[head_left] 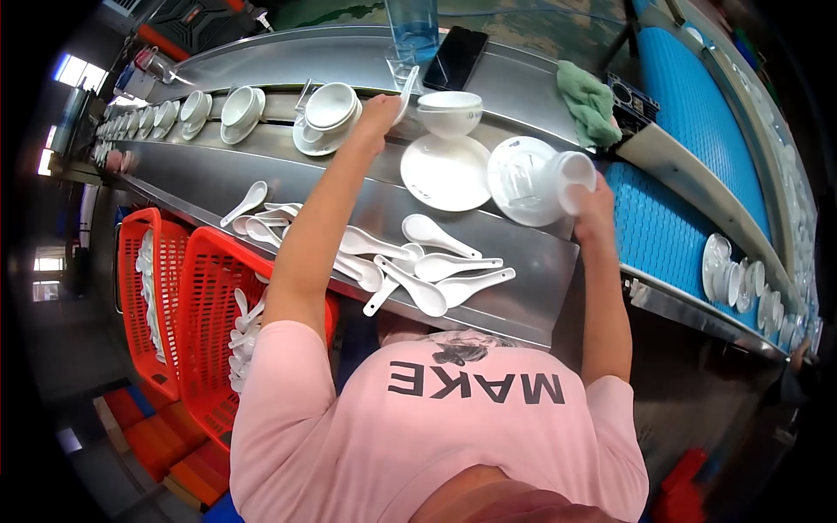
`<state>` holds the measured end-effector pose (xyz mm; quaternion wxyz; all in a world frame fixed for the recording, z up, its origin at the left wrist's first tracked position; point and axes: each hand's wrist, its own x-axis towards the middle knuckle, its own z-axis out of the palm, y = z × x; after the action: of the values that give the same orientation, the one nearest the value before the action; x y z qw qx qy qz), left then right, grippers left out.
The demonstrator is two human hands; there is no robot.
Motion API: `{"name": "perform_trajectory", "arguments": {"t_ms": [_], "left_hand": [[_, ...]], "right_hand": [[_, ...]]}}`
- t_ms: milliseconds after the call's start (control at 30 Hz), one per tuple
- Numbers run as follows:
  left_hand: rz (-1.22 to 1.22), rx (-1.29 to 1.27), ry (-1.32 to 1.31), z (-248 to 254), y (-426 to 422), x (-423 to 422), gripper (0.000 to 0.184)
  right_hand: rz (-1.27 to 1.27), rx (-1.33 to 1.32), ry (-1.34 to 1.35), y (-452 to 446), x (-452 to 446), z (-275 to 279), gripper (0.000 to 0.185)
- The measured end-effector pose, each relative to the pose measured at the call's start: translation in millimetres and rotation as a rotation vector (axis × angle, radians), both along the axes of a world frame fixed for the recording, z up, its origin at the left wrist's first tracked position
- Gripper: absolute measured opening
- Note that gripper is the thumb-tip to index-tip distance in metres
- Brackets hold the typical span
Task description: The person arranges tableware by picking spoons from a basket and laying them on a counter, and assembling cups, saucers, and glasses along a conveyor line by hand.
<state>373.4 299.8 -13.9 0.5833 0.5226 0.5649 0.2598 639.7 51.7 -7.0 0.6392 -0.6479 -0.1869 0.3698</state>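
Observation:
My left hand [379, 118] is closed on a white soup spoon [406, 91], held upright beside a set of stacked white bowls [330, 106] on a saucer. My right hand [595, 207] grips a white cup [575, 173], tilted on its side against a white plate [513, 187]; both look slightly blurred. Between my hands another white plate [445, 173] lies flat, with a white bowl [451, 115] just behind it. Several loose white spoons [425, 288] are spread over the steel ledge nearer my body.
A row of tableware sets [240, 113] runs off to the left. Red baskets [209, 305] with spoons stand below the ledge. A phone [456, 59], a blue-tinted clear container [411, 30] and a green cloth [586, 103] lie behind. At right, a blue conveyor belt [649, 231] carries glassware.

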Motion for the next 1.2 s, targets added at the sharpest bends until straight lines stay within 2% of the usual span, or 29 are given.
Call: {"name": "perform_trajectory", "arguments": {"t_ms": [200, 267, 367, 467, 533, 600, 633, 733, 767, 800, 867, 933, 1033, 1133, 1167, 1200], "left_hand": [[-0.062, -0.111, -0.128, 32.3, -5.1, -20.4, 0.020], [-0.059, -0.096, -0.068, 43.3, -9.5, -30.7, 0.020], [-0.162, 0.027, 0.158, 64.5, -29.6, -52.3, 0.016], [-0.368, -0.044, 0.082, 77.2, -76.1, -63.9, 0.012], [-0.615, 0.250, 0.051, 67.9, -110.0, -56.5, 0.011], [-0.816, 0.442, 0.237, 72.0, -127.4, -45.6, 0.013], [-0.864, 0.530, 0.412, 69.8, -125.8, -42.6, 0.015], [-0.752, 0.605, 0.545, 32.9, -89.4, -60.5, 0.015], [-0.695, 0.634, 0.455, 26.6, -71.5, -71.3, 0.016], [-0.651, 0.716, 0.557, 21.2, -53.7, -84.1, 0.015], [-0.565, 0.566, 0.527, 29.7, -29.5, -110.8, 0.015], [-0.447, 0.338, 0.347, 42.5, -18.9, -132.6, 0.014], [-0.176, 0.202, 0.282, 39.5, -7.0, -146.6, 0.014], [-0.071, 0.278, 0.451, 14.9, 7.0, -151.8, 0.017], [-0.127, 0.287, 0.426, 2.3, 9.9, -154.7, 0.021], [-0.135, 0.346, 0.547, 4.3, 9.0, -151.9, 0.022]], "right_hand": [[-0.004, -0.044, -0.103, 21.9, -18.8, 2.6, 0.039], [-0.022, -0.022, -0.069, 22.3, -10.6, -2.7, 0.039], [0.001, -0.039, -0.074, 19.7, 7.7, -4.7, 0.040], [0.048, -0.025, -0.086, 17.6, 16.6, -13.2, 0.042], [0.071, -0.055, -0.073, 17.4, 15.1, -15.2, 0.043], [0.096, -0.104, -0.042, 25.0, 8.4, -7.0, 0.042], [0.098, -0.124, -0.031, 29.7, 2.5, -3.2, 0.042], [0.149, -0.016, 0.038, 45.1, -10.4, -4.8, 0.046], [0.205, -0.018, 0.026, 50.5, -13.9, -1.7, 0.049], [0.208, -0.032, 0.019, 56.6, -20.0, 3.1, 0.050], [0.219, -0.066, 0.007, 65.4, -30.5, 9.0, 0.051], [0.222, -0.087, 0.013, 73.7, -31.1, 2.7, 0.052], [0.262, -0.106, 0.023, 79.7, -36.2, 6.7, 0.052], [0.276, -0.138, -0.009, 86.6, -38.8, 11.2, 0.050], [0.284, -0.160, -0.035, 87.0, -40.0, 16.4, 0.049], [0.291, -0.182, -0.060, 87.3, -41.1, 18.7, 0.048]]}}
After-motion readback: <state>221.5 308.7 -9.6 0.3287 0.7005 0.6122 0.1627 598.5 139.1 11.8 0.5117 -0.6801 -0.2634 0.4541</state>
